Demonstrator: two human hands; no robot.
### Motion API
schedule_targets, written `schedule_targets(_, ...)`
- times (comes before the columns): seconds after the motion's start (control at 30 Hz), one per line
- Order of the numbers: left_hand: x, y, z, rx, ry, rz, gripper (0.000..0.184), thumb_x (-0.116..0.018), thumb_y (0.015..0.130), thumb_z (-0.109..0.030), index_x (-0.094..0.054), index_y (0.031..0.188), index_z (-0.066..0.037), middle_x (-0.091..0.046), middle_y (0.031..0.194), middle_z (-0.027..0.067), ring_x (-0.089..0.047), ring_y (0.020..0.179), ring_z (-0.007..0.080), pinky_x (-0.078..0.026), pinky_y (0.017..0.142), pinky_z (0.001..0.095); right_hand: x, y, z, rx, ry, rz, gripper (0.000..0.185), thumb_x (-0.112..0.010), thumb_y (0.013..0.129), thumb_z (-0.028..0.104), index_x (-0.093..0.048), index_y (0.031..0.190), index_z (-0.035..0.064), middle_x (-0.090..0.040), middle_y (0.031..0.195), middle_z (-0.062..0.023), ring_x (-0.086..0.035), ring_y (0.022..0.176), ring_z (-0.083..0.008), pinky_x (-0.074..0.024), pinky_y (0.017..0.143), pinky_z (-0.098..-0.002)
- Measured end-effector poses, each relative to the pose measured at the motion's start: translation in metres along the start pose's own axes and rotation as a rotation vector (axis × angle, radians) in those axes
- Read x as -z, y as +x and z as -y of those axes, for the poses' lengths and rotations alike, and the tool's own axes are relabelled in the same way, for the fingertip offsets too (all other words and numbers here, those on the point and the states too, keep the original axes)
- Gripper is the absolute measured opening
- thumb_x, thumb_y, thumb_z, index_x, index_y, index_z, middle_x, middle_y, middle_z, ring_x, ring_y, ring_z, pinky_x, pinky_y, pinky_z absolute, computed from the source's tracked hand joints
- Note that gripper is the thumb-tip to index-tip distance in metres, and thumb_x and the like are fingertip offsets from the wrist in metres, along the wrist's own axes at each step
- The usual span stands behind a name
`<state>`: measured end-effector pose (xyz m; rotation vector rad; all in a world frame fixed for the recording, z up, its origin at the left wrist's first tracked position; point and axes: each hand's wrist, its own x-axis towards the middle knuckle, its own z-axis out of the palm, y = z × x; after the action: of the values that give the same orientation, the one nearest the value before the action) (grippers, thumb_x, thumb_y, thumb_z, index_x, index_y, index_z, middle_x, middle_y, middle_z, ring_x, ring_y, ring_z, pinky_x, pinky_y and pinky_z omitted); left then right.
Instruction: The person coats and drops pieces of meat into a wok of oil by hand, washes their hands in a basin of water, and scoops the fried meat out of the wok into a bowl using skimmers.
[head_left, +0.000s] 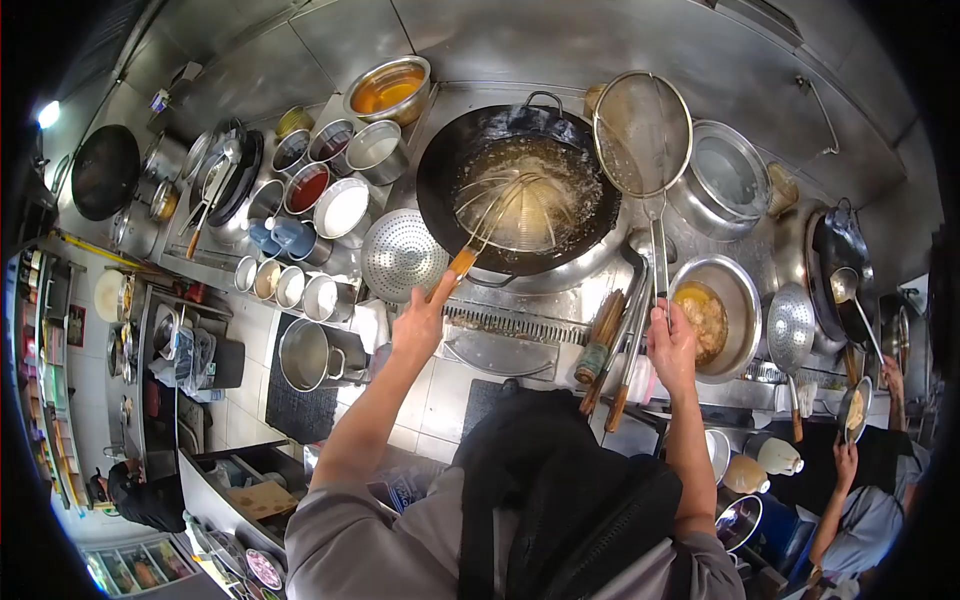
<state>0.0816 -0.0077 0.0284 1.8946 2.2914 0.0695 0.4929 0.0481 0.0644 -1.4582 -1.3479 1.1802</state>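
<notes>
My left hand [418,325] is closed round the wooden handle of a wire skimmer [515,215]. The skimmer's basket sits in the bubbling oil of a black wok [440,175]; pale food under the wires is too blurred to name. In my right hand [672,340] is the metal handle of a round mesh strainer [640,135], raised between the wok and a steel pot [725,170]. Just right of that hand is a steel bowl [745,310] with golden-brown food in yellowish liquid. A perforated ladle [400,255] lies left of the wok.
Several sauce containers [342,208] stand left, below a bowl of orange liquid [390,88]. Long-handled tools and a bamboo brush [600,340] lie at the stove's front. At right, another person's hands [845,460] hold a ladle and a small dish.
</notes>
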Motion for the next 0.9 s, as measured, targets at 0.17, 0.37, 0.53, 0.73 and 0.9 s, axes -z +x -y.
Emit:
schedule_targets(0.17, -0.009, -0.021, 0.041, 0.016, -0.119, -0.018, 0.072, -0.059, 0.092, -0.013, -0.035, 0.154, -0.041, -0.054, 0.11, 0.0228, -0.063, 0.098, 0.0443, -0.054, 0.084, 0.0542, 0.005, -0.003, 0.004, 0.005, -0.054, -0.016, 0.03, -0.056, 0.104, 0.025, -0.06, 0.12, -0.0008, -0.051, 0.063, 0.0021, -0.047, 0.052, -0.0065, -0.0392, 0.049, -0.025)
schedule_targets(0.37, -0.012, -0.021, 0.034, -0.172, -0.034, -0.375, 0.051, -0.063, 0.094, -0.025, -0.048, 0.141, -0.014, -0.057, 0.107, 0.0215, -0.062, 0.087, 0.0421, -0.054, 0.081, 0.0499, 0.0, -0.01, 0.025, -0.048, -0.033, 0.004, 0.03, -0.056, 0.104, 0.024, -0.059, 0.121, -0.0002, -0.051, 0.063, 0.0016, -0.047, 0.052, -0.0061, -0.0388, 0.048, -0.0244)
schedule_targets(0.53, -0.043, 0.023, -0.061, 0.571, -1.42, 0.115, 0.044, -0.048, 0.105, -0.045, -0.053, 0.109, -0.002, -0.062, 0.092, 0.0141, -0.062, 0.066, 0.0246, -0.058, 0.061, 0.0392, -0.003, -0.012, 0.037, 0.001, -0.091, 0.037, 0.033, -0.056, 0.104, 0.024, -0.059, 0.126, -0.0006, -0.052, 0.064, 0.0021, -0.046, 0.051, -0.0054, -0.0359, 0.044, -0.0227)
schedule_targets(0.73, -0.087, 0.067, -0.082, 0.692, -1.774, 0.011, 0.044, -0.043, 0.108, -0.042, -0.05, 0.104, 0.002, -0.059, 0.089, 0.0122, -0.062, 0.069, 0.0219, -0.06, 0.062, 0.0385, 0.008, -0.002, 0.049, 0.193, -0.433, 0.0, 0.036, -0.056, 0.102, 0.023, -0.06, 0.127, -0.0022, -0.057, 0.065, -0.005, -0.054, 0.054, -0.0133, -0.0434, 0.053, -0.0309)
schedule_targets(0.9, -0.111, 0.068, -0.088, 0.641, -1.937, 0.045, 0.044, -0.046, 0.107, -0.041, -0.05, 0.105, 0.003, -0.059, 0.086, 0.0118, -0.062, 0.069, 0.0223, -0.061, 0.063, 0.0391, 0.022, 0.012, 0.083, 0.239, -0.763, 0.038, 0.033, -0.057, 0.098, 0.015, -0.06, 0.126, -0.0019, -0.068, 0.085, -0.025, -0.069, 0.071, -0.0338, -0.0516, 0.068, -0.0431)
